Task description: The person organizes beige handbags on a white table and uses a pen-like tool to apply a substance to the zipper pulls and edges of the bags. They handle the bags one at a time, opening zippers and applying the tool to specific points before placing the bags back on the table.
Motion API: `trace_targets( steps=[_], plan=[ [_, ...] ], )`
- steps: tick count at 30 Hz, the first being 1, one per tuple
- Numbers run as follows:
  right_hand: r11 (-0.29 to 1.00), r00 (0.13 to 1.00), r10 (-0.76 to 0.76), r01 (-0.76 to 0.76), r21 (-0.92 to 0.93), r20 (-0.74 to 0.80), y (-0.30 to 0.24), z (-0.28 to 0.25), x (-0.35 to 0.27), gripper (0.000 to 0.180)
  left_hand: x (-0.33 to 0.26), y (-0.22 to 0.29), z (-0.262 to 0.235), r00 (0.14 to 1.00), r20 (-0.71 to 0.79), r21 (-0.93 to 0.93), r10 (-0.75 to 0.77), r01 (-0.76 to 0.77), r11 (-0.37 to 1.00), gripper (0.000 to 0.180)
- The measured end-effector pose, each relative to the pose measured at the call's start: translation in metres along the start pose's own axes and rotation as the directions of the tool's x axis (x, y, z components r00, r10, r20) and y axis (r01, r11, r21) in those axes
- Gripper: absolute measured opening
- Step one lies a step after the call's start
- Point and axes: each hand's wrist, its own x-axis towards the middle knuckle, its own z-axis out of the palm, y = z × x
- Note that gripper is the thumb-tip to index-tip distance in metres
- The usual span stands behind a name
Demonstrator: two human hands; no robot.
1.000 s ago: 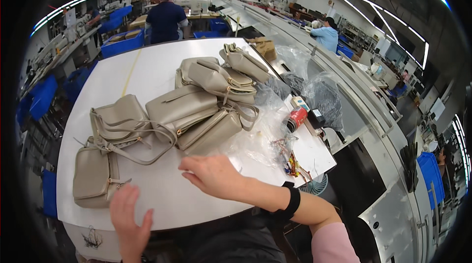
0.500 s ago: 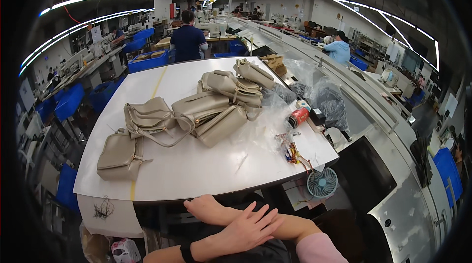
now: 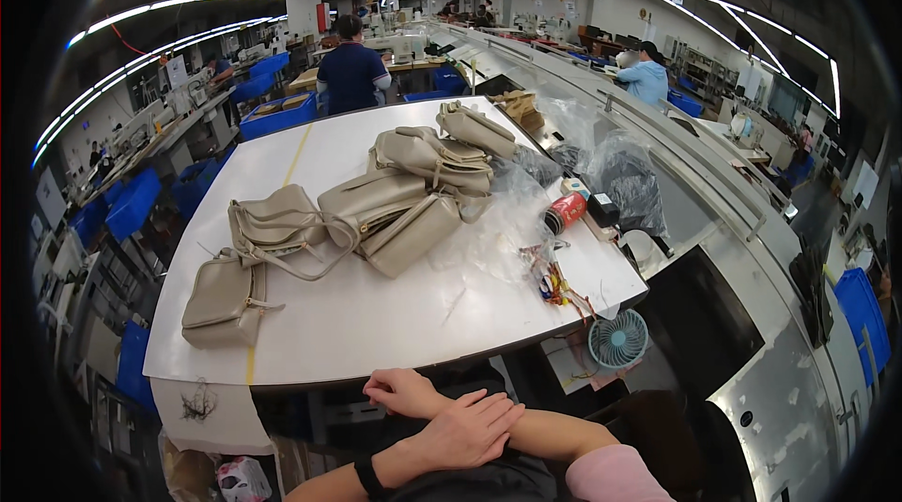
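Observation:
My left hand (image 3: 469, 431) lies flat across my right forearm, fingers stretched out and close together; a black band circles that wrist. My right hand (image 3: 402, 393) is just below the near table edge, its fingers curled in loosely with nothing visible in them. Beyond, several taupe handbags lie on the white table (image 3: 357, 333). One handbag (image 3: 224, 300) sits at the near left with its flap down. A second handbag (image 3: 282, 225), its long strap looped over the table, lies behind it. Other handbags (image 3: 413, 234) are heaped together in the middle and toward the far end.
Clear plastic wrap (image 3: 498, 230), a red can (image 3: 566, 212) and tangled coloured cords (image 3: 556, 288) lie at the table's right. A small blue fan (image 3: 617, 339) stands off the near right corner. A metal line runs along the right; a person (image 3: 351, 70) is beyond the far end.
My left hand's spread fingers have come together and lowered onto my right forearm. My right hand has shifted slightly right, its fingers curling. The view has shifted a little; the handbags stay put.

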Motion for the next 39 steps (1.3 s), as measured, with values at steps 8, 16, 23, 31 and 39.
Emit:
trace_targets(
  steps=[8,16,23,31,39],
  plan=[
    [0.646,0.932,0.339,-0.332,0.687,0.131,0.006,-0.021,0.009,0.020,0.014,-0.015,0.004,1.000,0.027,-0.149,-0.009,0.013,0.989,0.043],
    [0.182,0.914,0.357,-0.270,0.945,0.193,0.000,-0.039,0.011,0.020,0.026,-0.026,0.012,1.000,0.020,-0.203,-0.008,0.012,0.979,0.034],
    [0.889,0.941,0.060,0.102,0.446,-0.334,0.001,-0.053,0.029,0.018,0.050,-0.023,0.009,0.986,0.003,-0.174,-0.164,0.162,0.971,0.031],
    [0.958,0.878,-0.247,0.157,-0.240,-0.411,-0.001,-0.080,0.041,0.014,0.064,-0.046,0.015,0.980,-0.056,-0.232,-0.192,0.174,0.957,0.029],
    [0.921,0.895,-0.187,0.016,-0.390,-0.405,0.018,-0.069,0.042,0.013,0.047,-0.056,0.017,0.994,-0.059,-0.262,-0.087,0.068,0.963,0.030]
  ],
)
